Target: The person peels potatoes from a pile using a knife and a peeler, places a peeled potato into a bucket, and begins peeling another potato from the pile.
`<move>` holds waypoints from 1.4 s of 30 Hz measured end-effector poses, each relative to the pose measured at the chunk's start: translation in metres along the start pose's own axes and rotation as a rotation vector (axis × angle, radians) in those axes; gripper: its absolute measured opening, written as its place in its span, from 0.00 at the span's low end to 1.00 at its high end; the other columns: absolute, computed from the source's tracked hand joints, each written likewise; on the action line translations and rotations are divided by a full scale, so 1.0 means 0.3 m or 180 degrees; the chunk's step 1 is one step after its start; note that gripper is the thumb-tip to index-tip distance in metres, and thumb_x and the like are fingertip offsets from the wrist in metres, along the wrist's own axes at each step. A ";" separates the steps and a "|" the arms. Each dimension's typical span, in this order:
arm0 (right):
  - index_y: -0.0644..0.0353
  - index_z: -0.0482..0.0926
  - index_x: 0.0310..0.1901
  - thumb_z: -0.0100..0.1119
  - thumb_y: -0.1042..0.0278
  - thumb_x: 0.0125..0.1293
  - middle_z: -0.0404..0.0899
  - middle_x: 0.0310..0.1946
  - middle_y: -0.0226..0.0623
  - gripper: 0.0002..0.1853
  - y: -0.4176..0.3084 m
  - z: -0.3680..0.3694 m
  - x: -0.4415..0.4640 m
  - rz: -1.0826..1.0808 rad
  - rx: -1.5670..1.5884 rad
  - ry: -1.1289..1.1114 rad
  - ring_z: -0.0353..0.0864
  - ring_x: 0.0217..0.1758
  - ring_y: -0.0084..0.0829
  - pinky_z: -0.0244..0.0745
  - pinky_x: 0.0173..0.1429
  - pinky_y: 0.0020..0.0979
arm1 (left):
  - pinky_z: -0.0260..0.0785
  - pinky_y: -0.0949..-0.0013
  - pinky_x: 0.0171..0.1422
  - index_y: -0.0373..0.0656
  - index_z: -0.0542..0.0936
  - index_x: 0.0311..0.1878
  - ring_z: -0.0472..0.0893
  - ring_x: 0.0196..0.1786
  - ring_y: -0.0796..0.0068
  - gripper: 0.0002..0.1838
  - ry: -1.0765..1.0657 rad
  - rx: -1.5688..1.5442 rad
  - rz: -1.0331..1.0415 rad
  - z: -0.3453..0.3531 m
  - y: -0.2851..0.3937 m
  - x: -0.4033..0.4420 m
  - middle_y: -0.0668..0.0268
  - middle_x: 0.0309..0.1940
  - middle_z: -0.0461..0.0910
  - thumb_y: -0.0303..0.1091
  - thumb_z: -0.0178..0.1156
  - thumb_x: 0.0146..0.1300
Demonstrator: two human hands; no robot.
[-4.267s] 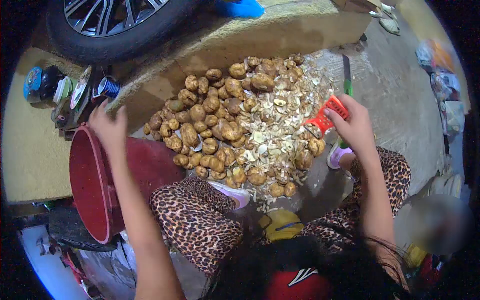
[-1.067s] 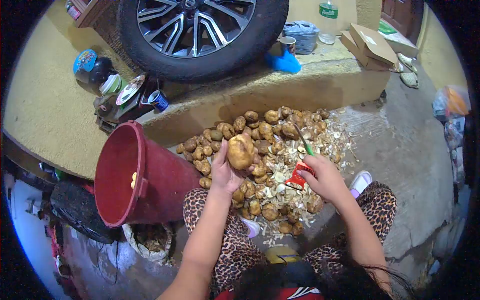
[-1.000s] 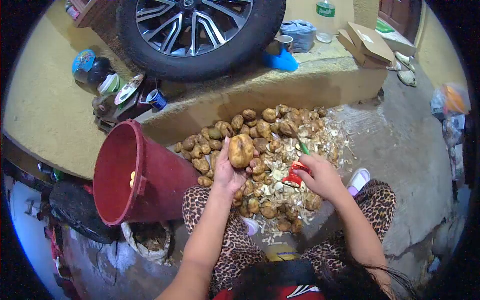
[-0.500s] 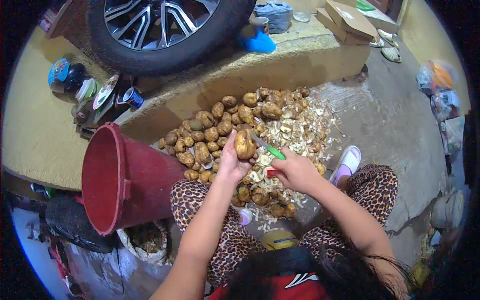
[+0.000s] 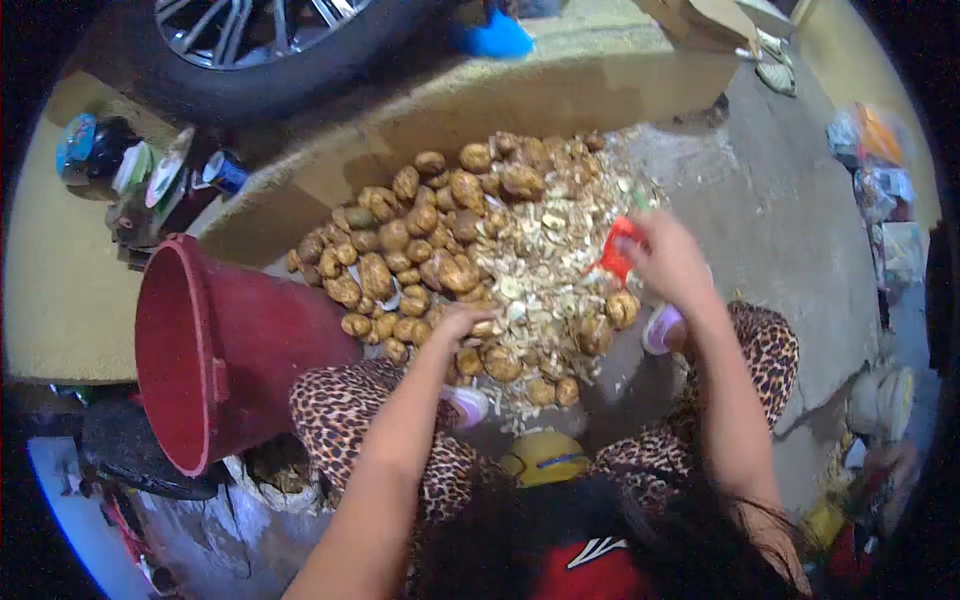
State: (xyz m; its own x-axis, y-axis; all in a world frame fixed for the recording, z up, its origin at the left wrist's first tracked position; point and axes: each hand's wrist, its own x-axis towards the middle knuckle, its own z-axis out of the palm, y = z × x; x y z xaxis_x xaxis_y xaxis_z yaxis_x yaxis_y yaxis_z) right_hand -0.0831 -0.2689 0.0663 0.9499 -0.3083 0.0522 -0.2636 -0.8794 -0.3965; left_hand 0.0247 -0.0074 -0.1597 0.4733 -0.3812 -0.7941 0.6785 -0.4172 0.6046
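L hand (image 5: 462, 326) is low over the near side of the potatoes (image 5: 394, 236), fingers bent down, tips partly hidden; a potato (image 5: 483, 328) shows just by them, but can't tell if they're gripping it or only touching.

R hand (image 5: 668, 258) is blurred, fingers closed round a red peeler (image 5: 618, 250), which hangs above the peelings (image 5: 540, 245). A green handle (image 5: 641, 201) pokes out past the same hand, also blurry; its blade can't be made out.

Potatoes lie heaped on the floor (image 5: 800, 210) along the ledge (image 5: 590, 95), most to the L, w/ peelings R of them; some potatoes are part-buried, so no full count. Red bucket (image 5: 270, 315) stands L of the pile, near the L knee; its bottom inside is out of sight.

Wheel (image 5: 270, 60) is cut off at top, ditto the cardboard box (image 5: 705, 22). Sack (image 5: 285, 470) is mostly hidden behind bucket & leg. Yellow item (image 5: 545, 456) btwn the legs: partly covered, can't ID. Far edges go dark.
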 end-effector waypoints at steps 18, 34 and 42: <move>0.66 0.73 0.44 0.59 0.64 0.56 0.75 0.35 0.50 0.17 0.028 0.025 0.053 0.0209 0.0058 -0.0161 0.75 0.40 0.44 0.68 0.47 0.35 | 0.73 0.74 0.24 0.38 0.73 0.45 0.78 0.28 0.66 0.16 0.0787 -0.1886 0.0267 -0.169 -0.327 0.296 0.61 0.33 0.75 0.29 0.60 0.53; 0.63 0.72 0.34 0.57 0.65 0.56 0.70 0.28 0.48 0.10 -0.008 0.001 0.002 0.0113 -0.0055 -0.0616 0.72 0.35 0.49 0.67 0.41 0.42 | 0.69 0.48 0.49 0.42 0.62 0.55 0.71 0.49 0.39 0.32 0.0945 0.3310 0.0976 0.157 -0.470 0.219 0.46 0.55 0.59 0.25 0.62 0.43; 0.63 0.72 0.33 0.57 0.65 0.56 0.70 0.27 0.47 0.10 0.017 0.019 -0.004 0.0165 -0.0035 -0.0681 0.72 0.34 0.48 0.67 0.40 0.42 | 0.72 0.62 0.39 0.44 0.71 0.45 0.76 0.39 0.57 0.16 0.0382 0.3781 0.1176 0.195 -0.549 0.204 0.58 0.42 0.72 0.33 0.59 0.52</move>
State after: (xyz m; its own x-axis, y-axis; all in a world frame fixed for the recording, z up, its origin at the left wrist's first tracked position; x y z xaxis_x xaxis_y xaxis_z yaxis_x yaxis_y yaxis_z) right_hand -0.0847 -0.2709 0.0589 0.9487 -0.2702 -0.1643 -0.3139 -0.8686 -0.3835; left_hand -0.0909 -0.0102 -0.3044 0.6179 -0.5826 -0.5280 -0.4025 -0.8112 0.4242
